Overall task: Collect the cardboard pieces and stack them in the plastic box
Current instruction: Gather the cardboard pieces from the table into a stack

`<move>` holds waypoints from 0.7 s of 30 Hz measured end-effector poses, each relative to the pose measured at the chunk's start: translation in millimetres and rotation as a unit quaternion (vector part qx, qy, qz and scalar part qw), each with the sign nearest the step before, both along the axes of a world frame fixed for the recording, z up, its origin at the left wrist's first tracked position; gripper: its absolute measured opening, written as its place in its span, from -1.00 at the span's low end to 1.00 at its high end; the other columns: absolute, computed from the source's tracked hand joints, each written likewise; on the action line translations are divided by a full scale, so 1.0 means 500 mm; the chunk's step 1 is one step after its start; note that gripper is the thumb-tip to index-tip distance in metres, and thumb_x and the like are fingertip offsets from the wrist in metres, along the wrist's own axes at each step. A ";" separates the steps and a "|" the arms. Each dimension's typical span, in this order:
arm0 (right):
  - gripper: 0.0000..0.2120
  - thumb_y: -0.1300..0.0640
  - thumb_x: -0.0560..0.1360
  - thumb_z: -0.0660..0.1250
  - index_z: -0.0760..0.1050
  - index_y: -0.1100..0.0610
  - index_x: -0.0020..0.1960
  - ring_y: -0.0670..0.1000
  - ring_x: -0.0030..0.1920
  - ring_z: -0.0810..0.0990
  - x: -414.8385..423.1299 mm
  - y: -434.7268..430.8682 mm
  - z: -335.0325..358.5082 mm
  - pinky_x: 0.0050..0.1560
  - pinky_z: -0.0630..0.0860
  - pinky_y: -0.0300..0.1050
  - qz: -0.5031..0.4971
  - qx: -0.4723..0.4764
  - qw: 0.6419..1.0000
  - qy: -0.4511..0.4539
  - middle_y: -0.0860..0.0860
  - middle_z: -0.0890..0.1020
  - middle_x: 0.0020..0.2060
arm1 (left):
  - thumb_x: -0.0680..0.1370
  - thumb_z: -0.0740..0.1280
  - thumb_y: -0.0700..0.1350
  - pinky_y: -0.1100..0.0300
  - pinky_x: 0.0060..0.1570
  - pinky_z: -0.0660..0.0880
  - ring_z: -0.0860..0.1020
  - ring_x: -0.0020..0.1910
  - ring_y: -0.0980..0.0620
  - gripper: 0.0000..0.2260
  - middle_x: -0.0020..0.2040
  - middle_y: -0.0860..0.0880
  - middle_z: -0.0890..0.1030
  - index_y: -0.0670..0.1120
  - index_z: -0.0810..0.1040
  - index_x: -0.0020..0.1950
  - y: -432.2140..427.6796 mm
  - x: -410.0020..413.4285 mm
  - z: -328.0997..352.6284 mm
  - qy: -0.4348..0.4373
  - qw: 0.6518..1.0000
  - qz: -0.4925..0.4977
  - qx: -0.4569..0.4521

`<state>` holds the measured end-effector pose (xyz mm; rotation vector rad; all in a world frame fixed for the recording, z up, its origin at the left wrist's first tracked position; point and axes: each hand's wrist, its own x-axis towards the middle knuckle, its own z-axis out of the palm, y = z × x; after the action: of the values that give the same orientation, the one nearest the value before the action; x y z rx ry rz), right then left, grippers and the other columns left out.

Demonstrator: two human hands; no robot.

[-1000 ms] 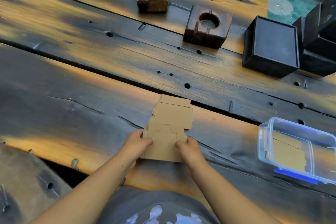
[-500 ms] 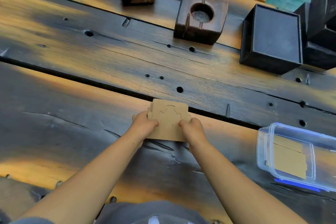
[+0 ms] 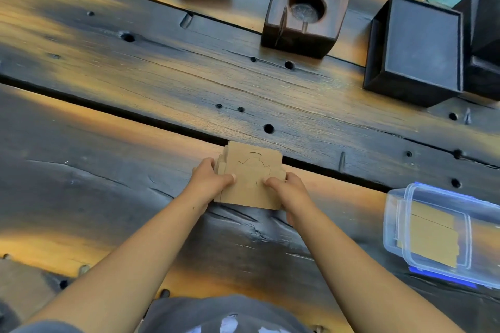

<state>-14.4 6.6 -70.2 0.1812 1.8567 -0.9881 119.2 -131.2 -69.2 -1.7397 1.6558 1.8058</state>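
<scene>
— What do the hands hold?
— The left hand [image 3: 209, 180] and right hand [image 3: 288, 188] each pinch a side of the cardboard pieces [image 3: 250, 177], a small stack resting on the desk [image 3: 108, 197], thumbs on top.
— And the plastic box [image 3: 443, 235]?
— Well apart at the right, cardboard lying flat inside. No writing is readable.

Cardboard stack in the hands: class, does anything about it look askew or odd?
Yes, slightly. The cardboard stack, gripped by the left hand and right hand, is not squared up: lower pieces jut out stepwise at its left and right edges. The top piece also bears a curved, gear-like cut line. The plastic box already holds flat cardboard.
</scene>
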 end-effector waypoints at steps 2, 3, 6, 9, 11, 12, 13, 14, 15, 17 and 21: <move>-0.60 0.15 0.44 0.43 0.45 0.18 0.23 0.01 -0.07 0.62 0.010 -0.005 0.008 -0.26 0.50 -0.13 -0.020 -0.004 1.000 -0.005 0.06 0.65 0.03 | 0.40 0.54 -0.06 -0.04 0.09 0.55 0.54 0.18 -0.12 -0.48 0.30 -0.11 0.50 -0.05 0.40 0.27 -0.001 0.001 0.005 -0.006 1.000 -0.011 0.015; -0.61 0.13 0.44 0.44 0.44 0.18 0.21 0.00 -0.09 0.61 0.013 -0.007 0.012 -0.24 0.51 -0.11 -0.029 0.004 1.000 -0.008 0.04 0.63 -0.01 | 0.40 0.54 -0.05 -0.06 0.07 0.55 0.54 0.17 -0.12 -0.43 0.29 -0.10 0.51 -0.06 0.39 0.33 -0.002 0.004 0.007 -0.011 0.999 -0.016 0.035; -0.62 0.09 0.44 0.44 0.37 0.15 0.16 0.02 -0.11 0.58 0.019 0.007 0.034 -0.17 0.55 -0.04 -0.045 0.020 0.999 -0.024 0.01 0.56 -0.10 | 0.41 0.54 -0.04 -0.05 0.03 0.56 0.60 0.10 -0.09 -0.46 0.20 -0.09 0.62 -0.06 0.42 0.31 0.005 0.024 0.016 -0.011 0.994 -0.048 0.096; -0.63 0.07 0.45 0.44 0.36 0.15 0.13 -0.02 -0.15 0.56 0.037 0.045 0.058 -0.28 0.50 -0.11 -0.037 0.028 0.999 -0.001 0.00 0.54 -0.12 | 0.38 0.57 -0.04 0.02 -0.20 0.63 0.67 -0.03 -0.08 -0.47 0.09 -0.13 0.64 -0.08 0.39 0.23 0.034 0.045 0.032 0.024 0.993 -0.039 0.106; -0.65 0.06 0.44 0.45 0.42 0.17 0.11 0.02 -0.11 0.60 0.047 0.081 0.068 -0.21 0.58 -0.02 -0.035 0.031 0.999 0.018 0.05 0.60 -0.05 | 0.38 0.58 -0.07 0.09 -0.37 0.61 0.68 -0.09 -0.09 -0.49 0.05 -0.14 0.65 -0.07 0.38 0.19 0.059 0.051 0.044 0.050 0.992 -0.036 0.110; -0.68 0.06 0.43 0.45 0.47 0.16 0.09 0.04 -0.09 0.62 0.050 0.099 0.072 -0.11 0.62 0.05 -0.035 0.029 0.999 0.029 0.08 0.64 -0.01 | 0.39 0.57 -0.07 0.12 -0.42 0.59 0.68 -0.10 -0.08 -0.51 0.04 -0.13 0.64 -0.05 0.38 0.17 0.073 0.051 0.051 0.059 0.991 -0.041 0.110; -0.75 0.06 0.43 0.46 0.52 0.12 0.04 0.03 -0.09 0.64 0.051 0.119 0.077 -0.05 0.63 0.05 -0.034 0.026 0.998 0.047 0.08 0.66 0.01 | 0.40 0.57 -0.08 0.14 -0.45 0.57 0.67 -0.10 -0.09 -0.54 0.04 -0.13 0.64 -0.04 0.38 0.14 0.088 0.050 0.060 0.067 0.990 -0.049 0.110; -0.82 0.05 0.43 0.46 0.54 0.08 -0.03 -0.02 -0.12 0.64 0.051 0.142 0.086 -0.06 0.62 -0.02 -0.029 0.023 0.997 0.066 0.07 0.67 0.01 | 0.41 0.56 -0.08 0.14 -0.46 0.56 0.67 -0.10 -0.09 -0.57 0.04 -0.14 0.64 -0.03 0.38 0.11 0.105 0.047 0.067 0.075 0.989 -0.056 0.111; -0.84 0.04 0.43 0.45 0.56 0.08 -0.05 -0.05 -0.12 0.64 0.051 0.167 0.093 -0.08 0.60 -0.07 -0.024 0.021 0.996 0.084 0.05 0.68 0.00 | 0.41 0.55 -0.09 0.14 -0.45 0.56 0.67 -0.09 -0.10 -0.59 0.05 -0.15 0.63 -0.03 0.39 0.10 0.122 0.043 0.074 0.086 0.988 -0.060 0.112; -0.69 -0.03 0.41 0.45 0.60 0.10 0.09 0.01 -0.01 0.67 0.046 0.215 0.108 0.07 0.60 0.00 -0.021 0.019 0.994 0.106 0.02 0.70 0.05 | 0.42 0.55 -0.11 0.13 -0.43 0.55 0.67 -0.09 -0.10 -0.61 0.07 -0.17 0.63 -0.05 0.39 0.10 0.158 0.030 0.088 0.112 0.985 -0.063 0.116; -0.55 -0.07 0.38 0.45 0.58 0.09 0.22 0.05 0.12 0.66 0.025 0.320 0.143 0.24 0.56 0.12 -0.064 -0.014 0.992 0.107 0.01 0.70 0.11 | 0.45 0.53 -0.13 0.08 -0.32 0.58 0.67 -0.06 -0.08 -0.60 0.06 -0.13 0.64 -0.07 0.39 0.14 0.242 -0.022 0.120 0.142 0.980 -0.092 0.108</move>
<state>-2.0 166.8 1.3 0.1858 2.0447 -1.1596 108.4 -10.3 -9.2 -1.2444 1.5811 2.1269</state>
